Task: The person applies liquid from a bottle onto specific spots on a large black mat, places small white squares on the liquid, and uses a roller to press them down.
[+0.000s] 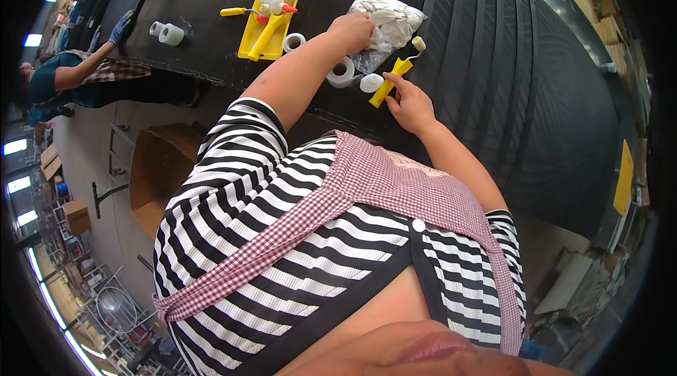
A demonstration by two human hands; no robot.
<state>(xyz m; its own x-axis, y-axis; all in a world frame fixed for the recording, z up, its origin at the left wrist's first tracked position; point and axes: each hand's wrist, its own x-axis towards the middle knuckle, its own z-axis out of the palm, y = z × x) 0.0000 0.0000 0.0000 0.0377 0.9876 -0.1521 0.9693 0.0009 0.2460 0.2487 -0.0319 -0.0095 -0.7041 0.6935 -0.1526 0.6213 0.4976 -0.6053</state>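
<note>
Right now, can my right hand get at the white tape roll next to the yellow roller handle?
Probably yes: the right hand already rests on the yellow roller handle, and the white tape roll lies just beside it with nothing between.

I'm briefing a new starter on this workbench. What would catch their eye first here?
Probably the bright yellow tray on the black belt, with small paint rollers lying in it. Right of it, the left hand presses on a clear bag of white cloths, while the right hand touches a yellow-handled roller. White tape rolls lie between the two hands.
</note>
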